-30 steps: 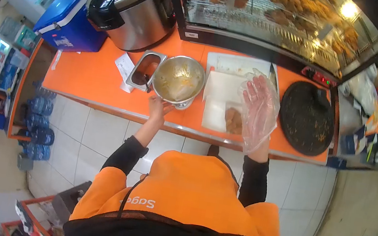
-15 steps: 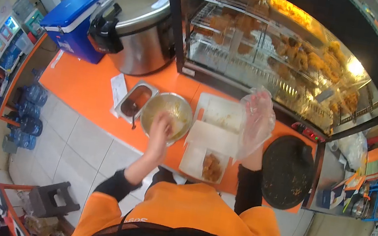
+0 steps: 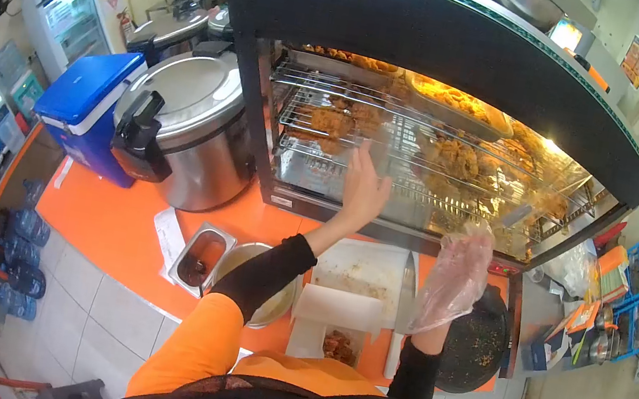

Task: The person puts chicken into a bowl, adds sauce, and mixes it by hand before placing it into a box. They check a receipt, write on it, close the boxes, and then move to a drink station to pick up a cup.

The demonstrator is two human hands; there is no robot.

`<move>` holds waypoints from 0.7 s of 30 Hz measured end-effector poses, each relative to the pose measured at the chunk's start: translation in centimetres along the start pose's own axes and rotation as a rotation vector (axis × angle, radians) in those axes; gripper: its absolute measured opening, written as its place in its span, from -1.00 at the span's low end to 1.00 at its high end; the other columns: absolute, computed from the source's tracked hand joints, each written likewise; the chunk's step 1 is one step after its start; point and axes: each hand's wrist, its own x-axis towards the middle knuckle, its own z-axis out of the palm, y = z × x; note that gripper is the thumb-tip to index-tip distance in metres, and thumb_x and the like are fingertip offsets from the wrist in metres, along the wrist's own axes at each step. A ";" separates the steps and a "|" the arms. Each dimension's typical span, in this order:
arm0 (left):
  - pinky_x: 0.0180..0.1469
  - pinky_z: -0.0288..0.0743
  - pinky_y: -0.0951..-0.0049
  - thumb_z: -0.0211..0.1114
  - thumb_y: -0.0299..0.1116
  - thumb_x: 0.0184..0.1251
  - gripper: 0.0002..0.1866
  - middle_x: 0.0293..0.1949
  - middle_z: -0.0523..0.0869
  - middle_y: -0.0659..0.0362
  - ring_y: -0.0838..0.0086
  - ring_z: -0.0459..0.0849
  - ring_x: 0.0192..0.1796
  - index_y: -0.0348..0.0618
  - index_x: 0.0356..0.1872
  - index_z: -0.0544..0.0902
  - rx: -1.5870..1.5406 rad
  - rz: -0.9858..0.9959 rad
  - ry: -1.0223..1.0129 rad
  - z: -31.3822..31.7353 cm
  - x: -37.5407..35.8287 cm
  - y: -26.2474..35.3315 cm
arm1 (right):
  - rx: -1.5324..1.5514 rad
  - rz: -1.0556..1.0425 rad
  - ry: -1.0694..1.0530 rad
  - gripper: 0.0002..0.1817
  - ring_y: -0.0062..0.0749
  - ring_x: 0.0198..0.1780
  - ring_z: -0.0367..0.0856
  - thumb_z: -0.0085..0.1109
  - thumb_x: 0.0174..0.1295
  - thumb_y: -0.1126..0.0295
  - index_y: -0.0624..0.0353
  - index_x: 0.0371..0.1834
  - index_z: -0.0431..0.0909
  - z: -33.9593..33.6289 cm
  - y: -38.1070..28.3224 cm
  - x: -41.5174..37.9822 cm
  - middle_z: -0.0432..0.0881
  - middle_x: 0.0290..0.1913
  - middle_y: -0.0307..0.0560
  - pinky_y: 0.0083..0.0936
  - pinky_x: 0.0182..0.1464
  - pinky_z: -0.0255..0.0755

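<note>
My left hand (image 3: 365,191) is raised bare in front of the glass-fronted food warmer (image 3: 289,182), fingers apart and fingertips right at the glass. It holds nothing. A clear plastic glove covers my right hand (image 3: 456,275), lifted near the warmer's lower right edge; its fingers are blurred under the plastic. Fried chicken (image 3: 331,123) lies on the wire racks behind the glass. Below my hands, an open white takeaway box (image 3: 339,309) contains browned food pieces (image 3: 340,347). Behind the box is a white cutting board (image 3: 360,260), with a knife (image 3: 394,353) along its right side.
My left sleeve partly covers a metal bowl (image 3: 282,304). Beside it sits a steel sauce pan (image 3: 202,256). A large rice cooker (image 3: 190,116) and a blue cooler box (image 3: 90,92) stand at the left. On the right lies a round black tray (image 3: 471,349).
My left hand has left the metal bowl and risen to the warmer's glass. The view has tilted up, showing more of the warmer. The knife now shows beside the board.
</note>
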 end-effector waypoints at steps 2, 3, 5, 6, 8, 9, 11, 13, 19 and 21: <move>0.18 0.22 0.14 0.23 -0.43 0.02 -0.24 0.07 0.29 -0.24 -0.10 0.28 0.17 -0.42 0.25 0.08 -0.082 0.008 -0.133 -0.1 0.1 0.0 | 0.033 0.032 -0.050 -0.52 -0.38 0.01 0.36 0.02 0.27 0.24 0.19 0.21 0.28 1.0 1.1 -0.3 0.39 0.09 -0.09 -0.47 0.11 0.25; 0.23 0.18 0.17 0.24 -0.42 0.03 -0.23 0.14 0.26 -0.24 -0.08 0.26 0.22 -0.43 0.26 0.07 -0.117 0.035 -0.196 0.0 0.1 -0.3 | 0.048 0.046 -0.041 -0.52 -0.39 -0.01 0.35 0.02 0.27 0.24 0.19 0.22 0.29 1.7 1.7 -0.6 0.38 0.09 -0.10 -0.46 0.08 0.26; 0.30 0.13 0.21 0.25 -0.40 0.04 -0.22 0.23 0.20 -0.24 -0.03 0.21 0.29 -0.40 0.28 0.07 -0.196 0.052 -0.319 0.1 0.0 0.0 | 0.077 0.076 -0.021 -0.53 -0.41 -0.04 0.33 0.02 0.29 0.24 0.19 0.22 0.31 3.6 2.6 -1.6 0.38 0.10 -0.11 -0.42 0.04 0.28; 0.32 0.11 0.22 0.26 -0.38 0.05 -0.21 0.26 0.18 -0.22 -0.01 0.18 0.32 -0.37 0.30 0.06 -0.243 0.044 -0.376 0.0 0.1 1.1 | 0.045 0.093 -0.021 -0.52 -0.39 -0.02 0.31 0.00 0.30 0.21 0.19 0.23 0.29 4.3 2.8 -2.0 0.33 0.11 -0.10 -0.39 0.04 0.28; 0.33 0.11 0.24 0.26 -0.35 0.08 -0.21 0.27 0.19 -0.21 0.02 0.19 0.34 -0.32 0.32 0.05 -0.317 0.125 -0.463 0.8 0.3 1.6 | 0.055 0.103 -0.021 -0.52 -0.40 -0.02 0.31 0.01 0.30 0.22 0.20 0.24 0.29 4.7 3.3 -2.1 0.35 0.07 -0.12 -0.39 0.04 0.28; 0.32 0.14 0.25 0.25 -0.35 0.10 -0.22 0.27 0.22 -0.21 0.03 0.23 0.32 -0.31 0.32 0.05 -0.345 0.208 -0.496 1.7 0.4 1.1 | 0.058 0.110 -0.021 -0.52 -0.41 -0.02 0.31 0.01 0.30 0.23 0.20 0.24 0.28 4.8 3.5 -2.3 0.37 0.04 -0.13 -0.39 0.04 0.28; 0.21 0.26 0.28 0.22 -0.38 0.13 -0.27 0.17 0.33 -0.15 0.09 0.37 0.20 -0.27 0.31 0.08 -0.406 0.276 -0.541 2.0 1.0 0.1 | 0.069 0.101 -0.035 -0.52 -0.43 -0.04 0.33 0.02 0.29 0.24 0.20 0.24 0.28 4.9 3.5 -2.4 0.40 0.00 -0.14 -0.41 0.04 0.29; 0.01 0.46 0.29 0.18 -0.45 0.14 -0.34 -0.02 0.48 -0.05 0.21 0.57 -0.02 -0.22 0.28 0.14 -0.479 0.259 -0.566 2.6 3.6 -0.7 | 0.021 0.058 -0.059 -0.53 -0.45 -0.07 0.36 0.03 0.28 0.26 0.21 0.22 0.30 4.6 2.7 -2.6 0.42 -0.05 -0.14 -0.43 0.03 0.30; -0.10 0.52 0.34 0.07 -0.40 0.19 -0.26 -0.03 0.33 -0.01 0.32 0.46 -0.08 -0.29 0.31 -0.15 -1.257 -0.506 0.295 -7.0 13.5 1.5 | -0.144 -0.129 -0.145 -0.67 -0.44 -0.16 0.43 0.05 0.21 0.40 0.25 0.03 0.37 1.0 1.0 -2.5 0.45 -0.13 -0.11 -0.46 -0.05 0.37; -0.09 0.51 0.28 0.07 -0.39 0.20 -0.24 -0.03 0.34 -0.02 0.29 0.45 -0.08 -0.29 0.32 -0.17 -1.181 -0.579 0.234 -7.8 15.2 0.6 | -0.201 -0.172 -0.235 -0.73 -0.42 -0.16 0.44 0.05 0.18 0.44 0.26 -0.06 0.40 0.0 0.7 -2.1 0.45 -0.13 -0.09 -0.45 -0.08 0.40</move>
